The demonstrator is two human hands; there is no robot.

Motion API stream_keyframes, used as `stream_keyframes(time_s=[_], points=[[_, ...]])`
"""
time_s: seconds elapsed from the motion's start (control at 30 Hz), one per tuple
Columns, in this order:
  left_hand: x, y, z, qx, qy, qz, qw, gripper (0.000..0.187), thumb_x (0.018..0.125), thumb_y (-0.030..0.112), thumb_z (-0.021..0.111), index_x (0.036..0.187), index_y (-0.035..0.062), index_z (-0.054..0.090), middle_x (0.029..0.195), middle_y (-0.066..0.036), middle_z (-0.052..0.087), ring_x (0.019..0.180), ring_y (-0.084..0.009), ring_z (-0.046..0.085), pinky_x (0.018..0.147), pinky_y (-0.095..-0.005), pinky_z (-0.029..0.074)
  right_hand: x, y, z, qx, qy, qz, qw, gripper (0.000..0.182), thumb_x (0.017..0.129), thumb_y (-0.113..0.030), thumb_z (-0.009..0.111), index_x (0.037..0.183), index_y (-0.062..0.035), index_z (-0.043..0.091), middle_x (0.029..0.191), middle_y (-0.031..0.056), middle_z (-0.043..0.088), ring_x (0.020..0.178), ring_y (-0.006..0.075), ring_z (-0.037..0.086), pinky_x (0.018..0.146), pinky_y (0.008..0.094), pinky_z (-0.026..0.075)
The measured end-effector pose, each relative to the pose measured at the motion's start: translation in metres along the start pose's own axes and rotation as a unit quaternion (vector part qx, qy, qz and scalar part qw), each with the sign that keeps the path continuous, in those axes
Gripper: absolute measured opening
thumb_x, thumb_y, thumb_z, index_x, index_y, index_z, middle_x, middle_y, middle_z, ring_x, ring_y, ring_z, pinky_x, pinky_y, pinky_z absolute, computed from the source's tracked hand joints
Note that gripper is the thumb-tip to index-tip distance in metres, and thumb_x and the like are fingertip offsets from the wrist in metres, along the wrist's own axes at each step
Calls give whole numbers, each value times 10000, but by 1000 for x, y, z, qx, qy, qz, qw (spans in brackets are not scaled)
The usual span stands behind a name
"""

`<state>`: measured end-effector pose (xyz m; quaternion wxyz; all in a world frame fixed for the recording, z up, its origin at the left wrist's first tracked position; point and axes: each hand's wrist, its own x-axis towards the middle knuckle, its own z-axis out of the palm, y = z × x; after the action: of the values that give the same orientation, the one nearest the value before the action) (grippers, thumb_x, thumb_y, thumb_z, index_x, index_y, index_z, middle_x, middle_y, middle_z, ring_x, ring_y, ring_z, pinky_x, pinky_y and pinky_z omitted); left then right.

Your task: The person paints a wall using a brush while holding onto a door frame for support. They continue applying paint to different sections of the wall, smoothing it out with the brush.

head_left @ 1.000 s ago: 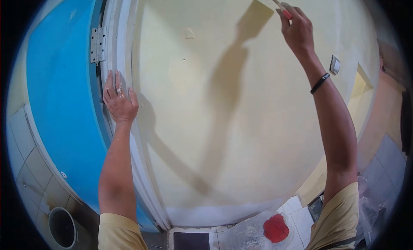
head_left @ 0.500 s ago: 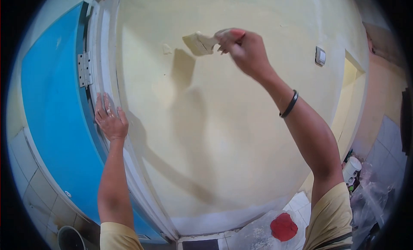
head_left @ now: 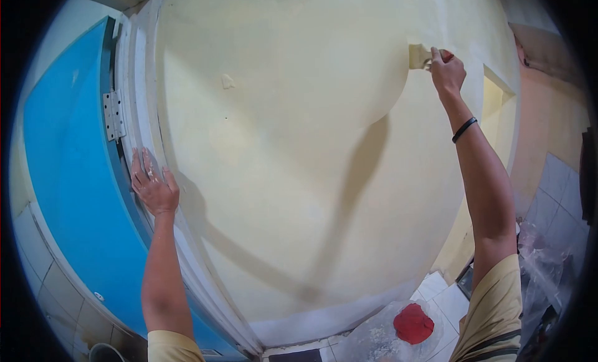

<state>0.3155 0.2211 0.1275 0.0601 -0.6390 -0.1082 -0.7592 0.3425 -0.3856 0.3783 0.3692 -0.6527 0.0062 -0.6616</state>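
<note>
My right hand (head_left: 447, 70) is closed around the handle of a flat paintbrush (head_left: 418, 57), high on the right part of a cream-coloured wall (head_left: 280, 144). The brush's wide, cream-coated end points left and appears to meet the wall. My left hand (head_left: 156, 186) rests with spread fingers on the white door frame (head_left: 138, 82), beside a blue door (head_left: 71, 163). Whitish smears mark its fingers. A small peeled-looking patch (head_left: 227, 82) shows on the wall between my hands.
A metal hinge (head_left: 114, 115) joins door and frame. On the floor, a red round thing (head_left: 413, 323) lies on clear plastic sheeting (head_left: 367, 334). More crumpled plastic (head_left: 542, 256) is at the right. A bucket (head_left: 104, 352) stands at lower left, and a wall recess (head_left: 497, 100) opens right of the brush.
My right hand has carried the paintbrush right across the wall, toward the recess; it now covers the light switch. My left hand stays on the frame. The view has shifted slightly.
</note>
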Motion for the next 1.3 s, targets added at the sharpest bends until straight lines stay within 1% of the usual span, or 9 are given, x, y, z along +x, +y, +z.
stream_keyframes(time_s=[0.23, 0.37, 0.5, 0.63, 0.73, 0.83, 0.97, 1.23, 1.3], points=[[0, 1, 0, 1, -4, -4, 1000, 648, 909, 210, 547, 1526, 113, 375, 1541, -119, 379, 1378, -329, 398, 1110, -458, 321, -3, -17, 39, -101, 37, -208, 972, 292, 971, -262, 526, 841, -49, 678, 834, 190, 684, 833, 371, 670, 801, 457, 533], [0, 0, 0, 1, 1, 0, 1000, 647, 908, 209, 548, 1525, 114, 377, 1542, -119, 379, 1373, -330, 403, 1109, -458, 323, -56, -58, 82, -101, 14, -416, 904, 256, 977, -214, 534, 892, -2, 650, 908, 188, 671, 843, 376, 646, 779, 464, 533], [0, 1, 0, 2, 0, 1, 1000, 644, 909, 205, 546, 1524, 110, 378, 1546, -120, 376, 1370, -335, 406, 1107, -464, 324, -114, -105, 91, -4, -10, -474, 880, 171, 944, -158, 589, 917, 3, 641, 844, 144, 653, 814, 331, 636, 748, 422, 537], [1, -1, 0, 7, 2, 12, 1000, 636, 917, 201, 537, 1524, 106, 375, 1555, -124, 369, 1378, -341, 400, 1108, -467, 323, -125, -126, 80, 180, -30, -397, 899, 191, 939, -152, 646, 952, 34, 688, 865, 147, 704, 737, 241, 691, 669, 349, 558], [2, 0, 0, 10, 3, 17, 1000, 626, 929, 212, 522, 1527, 105, 370, 1560, -123, 366, 1387, -338, 393, 1110, -463, 321, -96, -112, 84, 363, -85, -170, 912, 271, 962, -200, 664, 928, 66, 698, 888, 131, 740, 718, 167, 716, 641, 276, 563], [0, -1, 1, 28, -9, 11, 999, 621, 939, 226, 508, 1531, 109, 363, 1568, -119, 356, 1388, -333, 394, 1116, -459, 316, -50, -66, 73, 509, -103, 44, 854, 244, 964, -167, 649, 965, 77, 652, 861, 177, 711, 718, 249, 721, 686, 348, 632], [0, 0, 0, 38, -12, 8, 999, 618, 947, 237, 492, 1537, 116, 353, 1576, -111, 345, 1398, -324, 384, 1127, -454, 303, -4, 39, 52, 544, -30, 156, 824, 229, 961, -141, 638, 984, 80, 582, 897, 197, 687, 754, 295, 723, 705, 392, 659], [-1, -1, 1, 35, -33, -7, 999, 622, 962, 235, 462, 1554, 119, 313, 1610, -98, 283, 1440, -316, 315, 1175, -447, 237, 20, 55, 5, 175, 127, 44, 975, 268, 935, -151, 683, 1015, 101, 638, 926, 194, 700, 790, 246, 728, 688, 334, 651], [-2, -3, 3, 25, -26, -2, 999, 622, 959, 232, 464, 1554, 122, 316, 1609, -97, 286, 1439, -320, 318, 1176, -445, 236, 24, 42, 10, 279, 96, 23, 955, 269, 942, -139, 682, 1029, 114, 648, 945, 187, 706, 800, 236, 730, 716, 314, 641]])
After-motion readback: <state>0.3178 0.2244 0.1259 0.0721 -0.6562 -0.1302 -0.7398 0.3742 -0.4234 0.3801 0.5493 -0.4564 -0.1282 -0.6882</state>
